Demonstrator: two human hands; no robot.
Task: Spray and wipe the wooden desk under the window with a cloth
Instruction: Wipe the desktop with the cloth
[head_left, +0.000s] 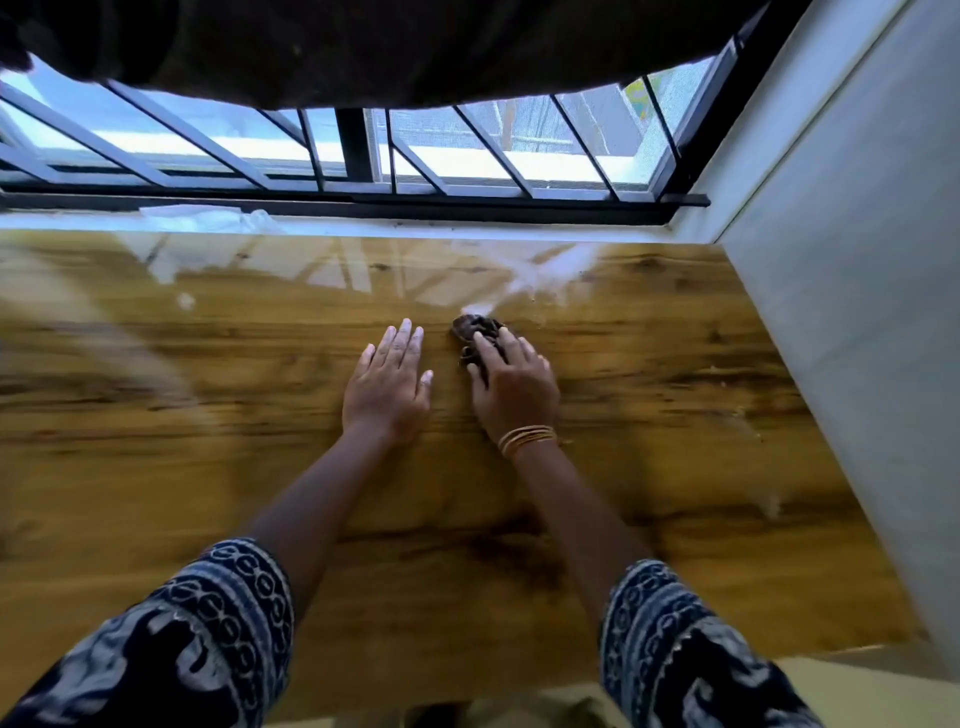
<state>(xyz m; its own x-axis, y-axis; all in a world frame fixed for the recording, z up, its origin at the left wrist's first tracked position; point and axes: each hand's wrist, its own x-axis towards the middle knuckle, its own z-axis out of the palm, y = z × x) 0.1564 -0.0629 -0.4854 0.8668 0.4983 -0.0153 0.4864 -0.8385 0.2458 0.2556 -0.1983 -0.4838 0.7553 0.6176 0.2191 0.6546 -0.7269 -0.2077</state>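
Wiping stage judged underway: dark cloth (475, 338) is pressed under right hand (514, 387), fingers spread. Left hand (387, 384) is laid flat, empty, just beside. Wet streaks beyond fingertips on wooden desk (675, 405) risk being missed; braced palm could smear.

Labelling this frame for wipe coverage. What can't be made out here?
- Cloth, head view: mostly hidden under the right hand; size and fold unknown.
- Spray bottle: not in frame.
- Desk left part: motion-blurred; wet or dry unclear.
- Pale object on the sill: blurred, unidentifiable.
- Desk front edge: hidden by the sleeves.
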